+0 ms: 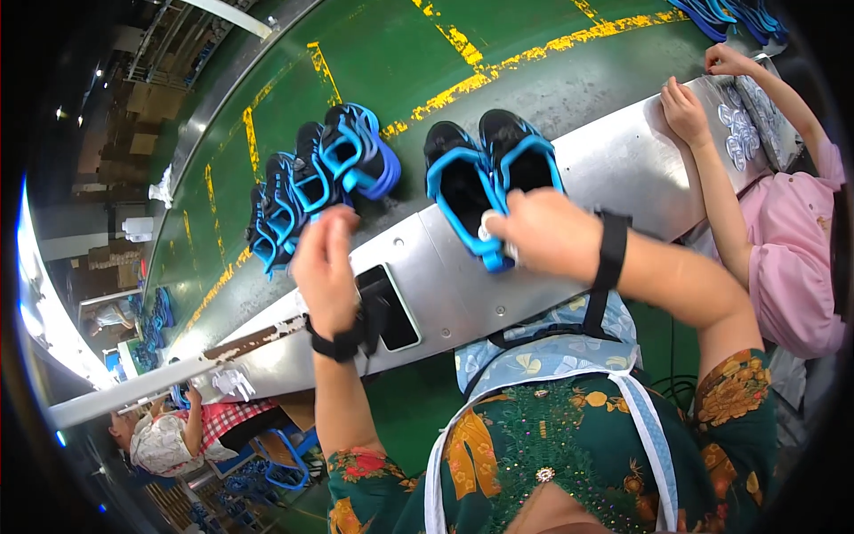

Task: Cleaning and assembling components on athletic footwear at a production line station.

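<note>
A pair of black shoes with bright blue collars stands on the metal bench in front of me: the left shoe [450, 147] and the right shoe [507, 132]. My right hand [556, 236] is over the rear of the pair, its fingers pinched on a small white piece [487, 225] at the left shoe's collar. What the piece is I cannot make out. My left hand [326, 267], blurred by motion, is raised at the bench's far edge, close to several similar shoes [307, 182] in a row. Whether its fingers hold anything is not clear.
A dark-screened phone [389, 307] lies on the bench [614, 160] beside my left wrist. At the right, a co-worker in pink [792, 240] has both hands over the bench near clear patterned pieces [740, 133]. A chipped white rail [178, 372] crosses at the left.
</note>
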`<action>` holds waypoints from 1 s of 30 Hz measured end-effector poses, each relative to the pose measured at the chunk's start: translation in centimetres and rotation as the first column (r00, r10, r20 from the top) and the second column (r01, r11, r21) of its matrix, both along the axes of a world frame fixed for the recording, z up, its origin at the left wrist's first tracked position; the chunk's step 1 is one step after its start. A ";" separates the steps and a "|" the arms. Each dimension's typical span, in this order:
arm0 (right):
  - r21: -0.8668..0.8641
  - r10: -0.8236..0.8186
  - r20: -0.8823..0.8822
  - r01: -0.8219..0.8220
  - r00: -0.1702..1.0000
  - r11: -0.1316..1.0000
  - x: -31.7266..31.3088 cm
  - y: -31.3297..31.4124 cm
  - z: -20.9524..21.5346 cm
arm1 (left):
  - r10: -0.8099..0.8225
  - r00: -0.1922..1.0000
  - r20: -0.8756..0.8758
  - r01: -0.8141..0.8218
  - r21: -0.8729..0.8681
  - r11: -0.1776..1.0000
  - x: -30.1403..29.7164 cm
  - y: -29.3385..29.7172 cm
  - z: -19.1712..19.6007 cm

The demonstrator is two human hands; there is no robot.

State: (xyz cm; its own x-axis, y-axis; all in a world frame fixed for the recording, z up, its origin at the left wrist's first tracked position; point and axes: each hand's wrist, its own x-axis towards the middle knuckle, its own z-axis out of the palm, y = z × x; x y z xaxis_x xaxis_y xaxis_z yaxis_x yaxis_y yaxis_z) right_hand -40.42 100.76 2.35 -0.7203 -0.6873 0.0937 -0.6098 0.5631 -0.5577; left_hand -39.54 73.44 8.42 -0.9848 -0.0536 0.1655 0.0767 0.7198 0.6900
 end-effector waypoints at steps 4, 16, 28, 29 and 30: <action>-0.084 -0.030 0.180 0.045 0.983 0.995 7.6 -1.6 0.5 | -0.216 0.956 0.200 0.173 0.214 0.961 8.9 5.2 -0.6; -0.155 0.215 0.311 -0.174 0.926 0.973 0.5 5.9 2.2 | -0.389 0.917 0.084 0.371 0.175 0.912 15.8 11.4 -6.1; 0.160 0.478 0.093 -0.487 0.873 0.859 1.8 2.5 0.1 | -0.220 0.886 0.408 -0.045 0.549 0.835 14.4 11.9 -7.8; 0.179 0.431 0.076 -0.438 0.899 0.881 2.1 2.2 0.1 | -0.217 0.887 0.406 -0.049 0.553 0.832 13.9 11.6 -7.4; 0.198 0.386 0.054 -0.389 0.921 0.900 2.2 2.0 0.0 | -0.290 0.767 0.573 -0.215 0.655 0.724 13.0 11.2 -6.3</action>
State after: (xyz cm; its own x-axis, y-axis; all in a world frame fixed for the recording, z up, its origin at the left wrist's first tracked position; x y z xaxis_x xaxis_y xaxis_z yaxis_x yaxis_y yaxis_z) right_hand -38.21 102.74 2.38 -0.3934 -0.9156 -0.0833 -0.7962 0.3846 -0.4671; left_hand -26.54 84.60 2.11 -0.8436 0.1433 -0.5174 -0.5134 0.0669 0.8556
